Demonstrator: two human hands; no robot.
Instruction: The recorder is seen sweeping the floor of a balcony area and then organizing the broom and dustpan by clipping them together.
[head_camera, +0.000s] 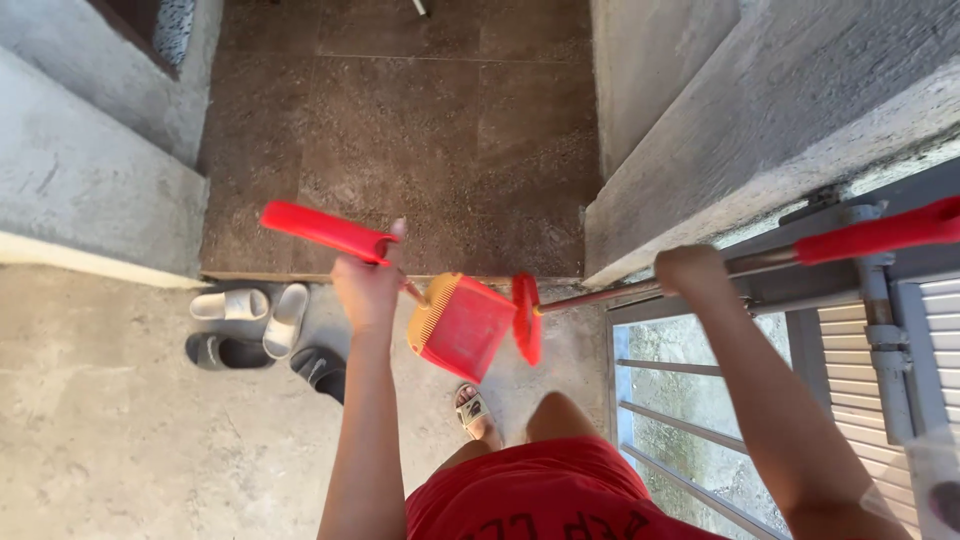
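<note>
In the head view, a red dustpan (465, 325) is held up off the ground by its long handle, whose red grip (325, 232) is clenched in the left hand (368, 285). The pan hangs tilted at the middle of the scene, above a sandalled foot (475, 410). Just to its right, almost touching it, the red head of a broom (526, 318) is seen; its metal shaft runs right and is gripped in the closed right hand (692, 272), with the red handle end (885, 232) reaching past a grey gate (880, 330) at the right.

On the concrete floor (110, 420) to the left, white slippers (255, 312) and dark ones (262, 356) lie near the doorstep. Beyond the step, a brown tiled floor (420, 130) is seen between grey walls (90, 180).

Both tools are judged to be in carrying, at the threshold, with no sweeping in hand. The next move is judged to call for a step over the sill with broom and pan kept clear of the door frame and the slippers.
</note>
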